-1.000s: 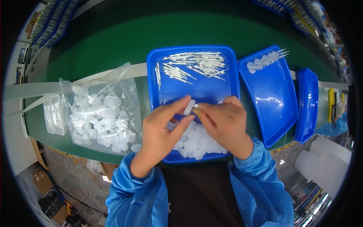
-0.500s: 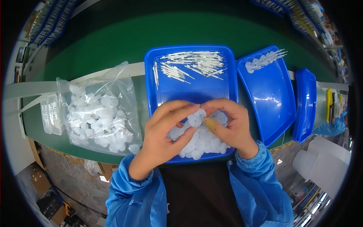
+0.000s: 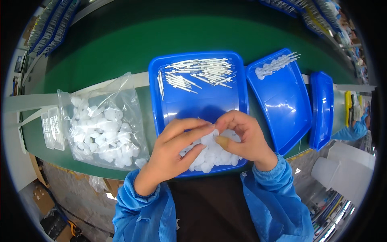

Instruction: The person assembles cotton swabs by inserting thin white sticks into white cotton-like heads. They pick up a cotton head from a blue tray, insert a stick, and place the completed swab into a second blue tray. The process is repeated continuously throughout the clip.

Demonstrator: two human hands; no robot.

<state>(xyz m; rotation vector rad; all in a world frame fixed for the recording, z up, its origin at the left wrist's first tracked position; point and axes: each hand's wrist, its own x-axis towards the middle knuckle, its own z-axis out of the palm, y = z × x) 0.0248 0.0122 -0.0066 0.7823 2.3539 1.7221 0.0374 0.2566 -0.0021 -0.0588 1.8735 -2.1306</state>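
Observation:
Just above a pile of loose white plastic discs [image 3: 211, 158] in the blue tray [image 3: 181, 105], my two hands meet at the fingertips. My right hand [image 3: 246, 139] pinches a small white disc [image 3: 215, 132] between thumb and index finger. The left hand [image 3: 171, 149] has its index and middle fingertips against that disc, with its thumb lower and apart from them. Fingers cover most of the disc. At the tray's far end lie many thin white sticks [image 3: 215, 68] with metallic-looking tips.
A clear plastic bag [image 3: 102, 129] of white discs lies left, beside small clear cases [image 3: 56, 129]. To the right, a tilted blue tray [image 3: 284, 109] carries discs with sticks [image 3: 278, 64]. Further right are stacked blue trays [image 3: 321, 111] and another person's blue sleeve [image 3: 352, 131].
The disc, earlier facing up between both hands, is now turned and largely covered by my fingers. Both hands have shifted slightly nearer. The view has also shifted a little.

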